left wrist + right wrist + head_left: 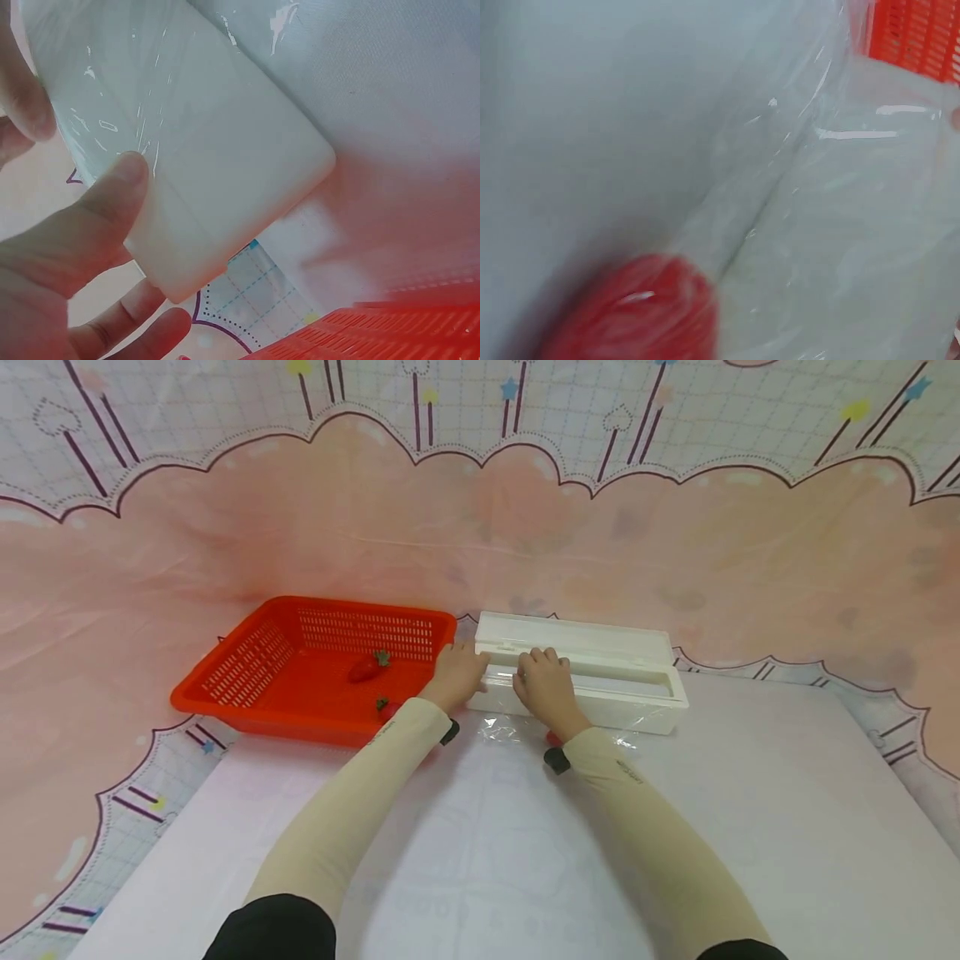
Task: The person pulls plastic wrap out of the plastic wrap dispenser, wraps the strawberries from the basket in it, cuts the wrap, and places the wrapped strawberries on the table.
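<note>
- Head view, centre-right: we find the white cling-film box [667, 717] with its lid [573, 639] tipped back and clear film [498, 729] hanging over its front onto the table [480, 860].
- Same view, centre-left: the orange-red plastic basket [277, 727] contains two strawberries [363, 670], one partly masked by a sleeve [397, 727].
- The right hand's [546, 689] fingers bend over the box opening; we cannot tell whether they pinch film.
- Left-wrist view: the left hand [455, 678] grips the box end, thumb [124, 184] on the film-covered front, fingers behind. In our judgement, a slack grip could let the box skid under a pull, and an uneven pull could split or crumple the film.
- Right-wrist view, lower left: a red object [641, 311], blurred and cut off, appears under film; we cannot confirm a strawberry. The right hand is almost entirely outside this frame.
</note>
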The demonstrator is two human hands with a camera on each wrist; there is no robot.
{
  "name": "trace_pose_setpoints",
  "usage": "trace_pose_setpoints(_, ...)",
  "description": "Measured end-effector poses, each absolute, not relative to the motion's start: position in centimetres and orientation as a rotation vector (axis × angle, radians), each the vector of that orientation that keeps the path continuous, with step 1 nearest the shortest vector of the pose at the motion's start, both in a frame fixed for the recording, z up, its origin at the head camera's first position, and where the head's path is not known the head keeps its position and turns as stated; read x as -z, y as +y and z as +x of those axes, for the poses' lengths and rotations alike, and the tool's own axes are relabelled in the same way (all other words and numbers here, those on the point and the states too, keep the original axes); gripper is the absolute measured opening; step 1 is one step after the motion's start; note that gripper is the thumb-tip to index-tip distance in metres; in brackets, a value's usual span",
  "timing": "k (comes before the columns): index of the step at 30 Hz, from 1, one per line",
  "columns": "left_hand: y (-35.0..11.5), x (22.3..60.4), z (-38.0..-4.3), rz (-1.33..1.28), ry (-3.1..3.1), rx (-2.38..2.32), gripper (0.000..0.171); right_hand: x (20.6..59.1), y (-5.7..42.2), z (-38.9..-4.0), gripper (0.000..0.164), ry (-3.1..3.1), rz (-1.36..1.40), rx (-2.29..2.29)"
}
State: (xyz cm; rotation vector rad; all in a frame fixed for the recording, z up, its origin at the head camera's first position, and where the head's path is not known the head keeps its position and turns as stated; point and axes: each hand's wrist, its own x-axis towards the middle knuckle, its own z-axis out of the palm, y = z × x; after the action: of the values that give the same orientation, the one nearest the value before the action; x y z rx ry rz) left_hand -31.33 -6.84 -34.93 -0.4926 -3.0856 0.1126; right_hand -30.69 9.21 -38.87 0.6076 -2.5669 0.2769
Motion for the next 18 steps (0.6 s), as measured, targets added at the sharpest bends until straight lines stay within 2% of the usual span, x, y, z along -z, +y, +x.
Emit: trace_pose_setpoints(18, -6.9, 34.7, -31.0, -0.486, -3.126, -0.042, 0.041, 39.1, 13.1, -30.0, 0.014, -2.655, 0.436, -0.443)
